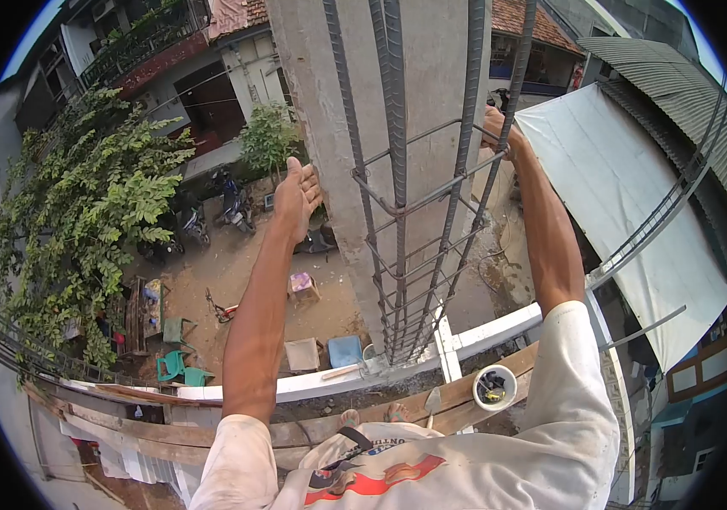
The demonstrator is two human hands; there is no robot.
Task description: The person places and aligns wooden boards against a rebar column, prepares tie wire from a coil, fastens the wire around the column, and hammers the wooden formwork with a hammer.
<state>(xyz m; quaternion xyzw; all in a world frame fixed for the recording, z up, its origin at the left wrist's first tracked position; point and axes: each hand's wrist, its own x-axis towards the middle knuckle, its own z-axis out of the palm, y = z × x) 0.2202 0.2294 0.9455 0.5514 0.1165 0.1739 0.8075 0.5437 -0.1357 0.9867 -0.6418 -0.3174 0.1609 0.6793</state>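
Note:
A grey concrete column rises in front of me. A cage of steel rebar, tied with square stirrups, stands against its near face. My left hand is at the column's left edge, thumb up and fingers stretched toward the concrete; it holds nothing I can see. On the other side, my right hand is at the column's right edge, partly behind a rebar bar and a stirrup corner. Its fingers are curled, and whatever they grip is hidden.
I stand high on wooden planks. A white bucket with dark contents and a trowel are by my feet. White beams run past the column base. Bent rebar and a white tarp lie right; a tree stands left.

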